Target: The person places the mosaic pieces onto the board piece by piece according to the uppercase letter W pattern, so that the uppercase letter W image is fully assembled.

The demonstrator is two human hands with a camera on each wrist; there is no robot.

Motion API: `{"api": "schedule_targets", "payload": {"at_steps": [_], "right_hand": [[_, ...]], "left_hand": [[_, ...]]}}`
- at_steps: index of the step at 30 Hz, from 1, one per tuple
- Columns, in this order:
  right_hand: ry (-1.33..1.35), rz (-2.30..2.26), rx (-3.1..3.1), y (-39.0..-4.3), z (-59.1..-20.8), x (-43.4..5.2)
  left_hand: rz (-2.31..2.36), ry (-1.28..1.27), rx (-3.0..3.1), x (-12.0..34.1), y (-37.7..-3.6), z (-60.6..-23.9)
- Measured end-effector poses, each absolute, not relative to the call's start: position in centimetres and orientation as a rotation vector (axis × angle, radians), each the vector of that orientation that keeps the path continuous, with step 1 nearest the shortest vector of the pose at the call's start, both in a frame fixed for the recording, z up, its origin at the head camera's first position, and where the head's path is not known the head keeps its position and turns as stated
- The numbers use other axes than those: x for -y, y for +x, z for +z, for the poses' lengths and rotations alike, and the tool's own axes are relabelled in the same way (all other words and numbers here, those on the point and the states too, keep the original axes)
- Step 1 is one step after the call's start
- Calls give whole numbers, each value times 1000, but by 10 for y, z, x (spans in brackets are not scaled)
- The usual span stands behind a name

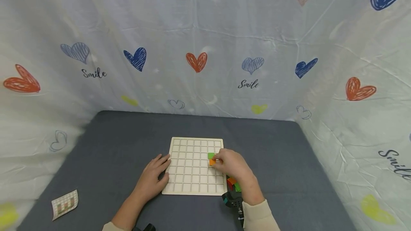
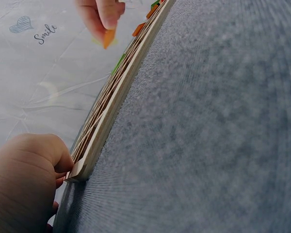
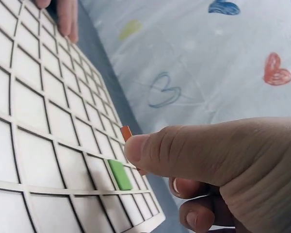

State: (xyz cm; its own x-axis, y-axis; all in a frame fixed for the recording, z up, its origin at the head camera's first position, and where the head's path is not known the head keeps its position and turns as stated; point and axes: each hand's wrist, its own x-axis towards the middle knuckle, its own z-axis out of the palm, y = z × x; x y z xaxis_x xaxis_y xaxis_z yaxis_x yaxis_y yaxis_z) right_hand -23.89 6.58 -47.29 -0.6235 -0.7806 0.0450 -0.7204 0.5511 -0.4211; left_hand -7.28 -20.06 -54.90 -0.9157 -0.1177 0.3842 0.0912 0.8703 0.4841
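A pale wooden grid board [image 1: 189, 167] lies flat on the dark table. In one of its squares, toward the right side, sits a green tile [image 1: 211, 155]. My right hand [image 1: 232, 163] pinches an orange tile [image 1: 212, 162] between thumb and fingers, above the board beside the green tile; in the right wrist view the thumb covers much of that orange tile [image 3: 125, 131]. At the board's left edge rests my left hand [image 1: 154, 177], fingers spread, fingertips touching the rim [image 2: 80, 170].
Several loose red, orange and green tiles [image 1: 237, 186] lie by the board's right edge, partly hidden by the right wrist. A printed pattern card [image 1: 65, 204] lies at the table's left. A curtain with hearts [image 1: 196, 63] surrounds the table.
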Motion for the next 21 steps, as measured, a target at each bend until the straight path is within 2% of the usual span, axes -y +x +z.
{"api": "schedule_targets", "payload": {"at_steps": [21], "right_hand": [[-1237, -619, -2682, -243, -499, -58]], "left_hand": [[-716, 21, 2629, 200, -74, -551]]}}
